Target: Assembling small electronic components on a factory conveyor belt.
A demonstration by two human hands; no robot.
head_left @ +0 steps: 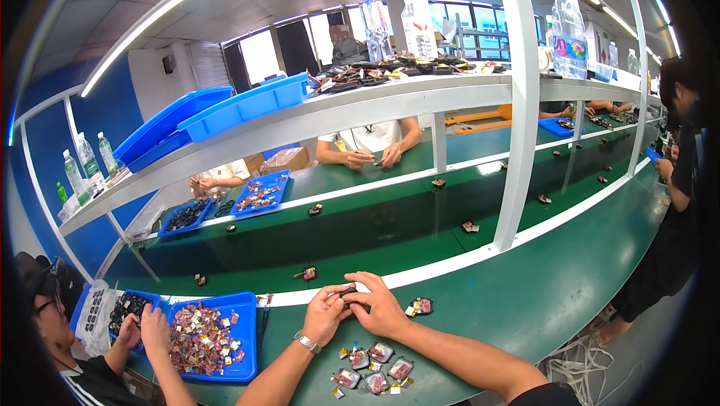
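Over the near edge of the green table, my left hand (324, 317) and my right hand (381, 306) meet, fingers closed around a small black plastic part (348, 293). The fingers hide most of it. A metal-band watch is on my left wrist. Below my right forearm lies a group of small clear-and-black casings (376, 382) with reddish circuit boards and yellow-white tabs. Another small black assembly (422, 305) sits alone just right of my right hand. To the left of my left arm stands a blue tray (250, 308) heaped with small reddish circuit boards.
Small assemblies lie spaced along the green conveyor belt (390, 237) ahead. White uprights (517, 121) carry a shelf with blue bins (244, 106), black parts and bottles. A person (56, 331) works close on my left. Others sit across the belt, and one stands at right.
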